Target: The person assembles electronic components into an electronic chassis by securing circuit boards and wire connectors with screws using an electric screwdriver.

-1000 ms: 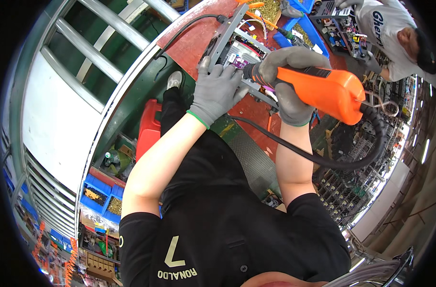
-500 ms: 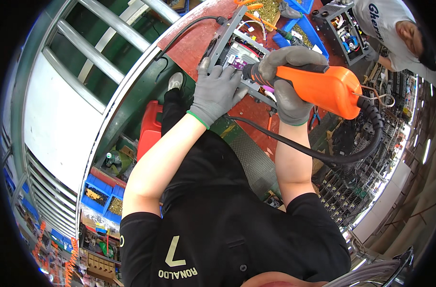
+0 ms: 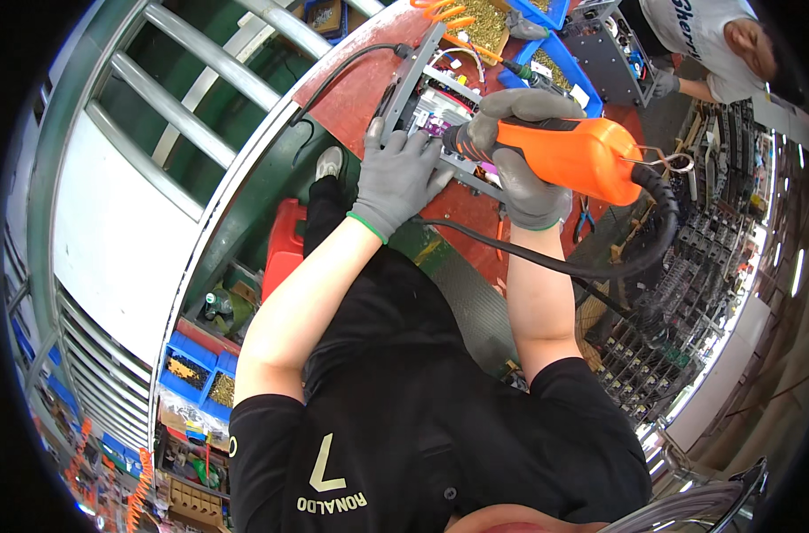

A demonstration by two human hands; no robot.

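Observation:
A grey open-topped metal equipment case (image 3: 420,64) lies on the red bench, with white and purple parts inside. Over its near edge rests my left hand (image 3: 396,182), in a grey glove, fingers stretched and thumb apart. My right hand (image 3: 531,191), gloved too, is wrapped round an orange corded power screwdriver (image 3: 586,155). The driver's dark front end points left into the case, beside the purple parts (image 3: 434,123) and close to my left fingertips. Its very tip is hidden, so contact cannot be told. A thick black cable (image 3: 591,266) loops from the driver's back across my right forearm.
Blue bins (image 3: 560,58) of small brass-coloured pieces stand beyond the case. Blue-handled pliers (image 3: 584,220) lie at the right. Across the bench a person handles another case (image 3: 609,62). Metal rails (image 3: 182,84) and a white panel (image 3: 125,222) are at my left.
My right hand and the driver have shifted slightly left, the driver's rear end swinging left and up. My left hand stays at the case edge. The whole view has turned a little.

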